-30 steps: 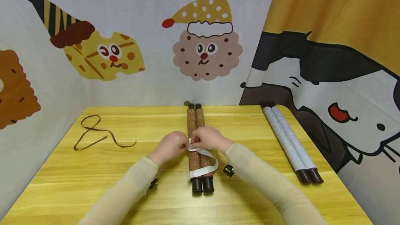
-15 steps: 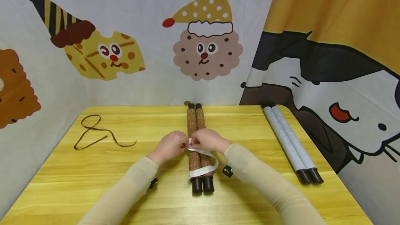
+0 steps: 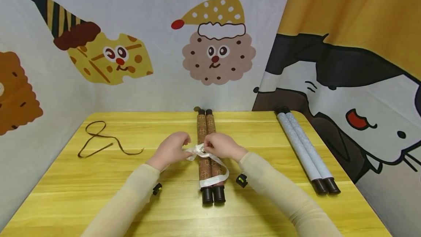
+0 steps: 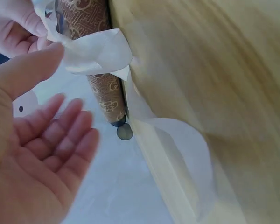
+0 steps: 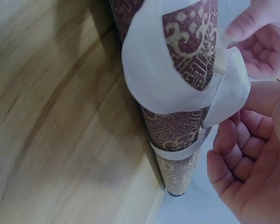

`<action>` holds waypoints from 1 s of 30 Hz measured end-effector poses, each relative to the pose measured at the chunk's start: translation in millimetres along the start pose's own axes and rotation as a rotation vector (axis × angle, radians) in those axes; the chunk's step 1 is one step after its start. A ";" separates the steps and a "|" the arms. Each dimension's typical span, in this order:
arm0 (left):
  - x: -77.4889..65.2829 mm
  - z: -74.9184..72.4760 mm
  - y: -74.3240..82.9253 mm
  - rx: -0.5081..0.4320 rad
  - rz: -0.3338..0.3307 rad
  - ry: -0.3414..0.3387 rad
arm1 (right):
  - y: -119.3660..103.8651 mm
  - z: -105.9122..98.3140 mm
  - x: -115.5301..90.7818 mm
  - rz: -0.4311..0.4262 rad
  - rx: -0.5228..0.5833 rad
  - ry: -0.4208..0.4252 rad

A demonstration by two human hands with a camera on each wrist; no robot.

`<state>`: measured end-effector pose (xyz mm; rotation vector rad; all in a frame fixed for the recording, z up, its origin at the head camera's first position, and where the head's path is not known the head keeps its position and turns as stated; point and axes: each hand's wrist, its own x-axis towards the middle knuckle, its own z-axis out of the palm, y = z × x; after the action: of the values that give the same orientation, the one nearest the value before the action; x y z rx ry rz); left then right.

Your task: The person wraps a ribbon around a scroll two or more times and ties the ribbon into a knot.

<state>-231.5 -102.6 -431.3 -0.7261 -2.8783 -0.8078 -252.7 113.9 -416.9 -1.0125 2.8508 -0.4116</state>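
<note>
White ribbon point(image 3: 210, 182) circles the brown scroll point(image 3: 205, 169) on the bench point(image 3: 177, 213), its knot pinched by your right hand point(image 3: 222, 145). Your left hand point(image 3: 169, 151), thumb and fingers apart, is just left of that scroll; dark cord point(image 3: 94, 134) lies farther left, pale scroll point(image 3: 298, 145) well right.

The left forearm point(image 3: 123, 202), in a smooth cream fabric sleeve, enters from seven o'clock; the right forearm point(image 3: 284, 193), identically sleeved, enters from five and points toward ten. The bare left hand point(image 3: 168, 151) holds its thumb point(image 4: 30, 70) apart from loosely bent fingers point(image 4: 79, 151). The bare right hand point(image 3: 224, 145), at the left hand's three o'clock, pinches.
</note>
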 end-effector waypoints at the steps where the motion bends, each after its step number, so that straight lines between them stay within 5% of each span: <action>1: -0.8 -0.9 -0.8 -0.011 -0.034 -0.023 | 0.3 -0.1 -0.1 -0.001 0.000 0.002; 4: -2.6 -0.7 -3.9 -0.033 -0.104 -0.095 | 1.1 -0.4 -0.4 -0.006 0.009 0.009; 8: -2.6 3.7 -8.5 -0.001 -0.084 -0.142 | 1.4 -0.8 -0.9 -0.009 0.018 0.010; 21: -3.5 7.4 -7.1 0.007 -0.064 -0.098 | 3.8 2.4 -2.5 0.019 0.085 0.066; 30: -4.3 5.0 -6.8 0.000 -0.095 -0.094 | 19.4 5.3 -7.9 0.120 0.208 0.233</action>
<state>-230.4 -107.1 -439.6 -0.6490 -3.0170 -0.8045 -257.4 132.2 -427.5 -0.7987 2.9663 -0.8457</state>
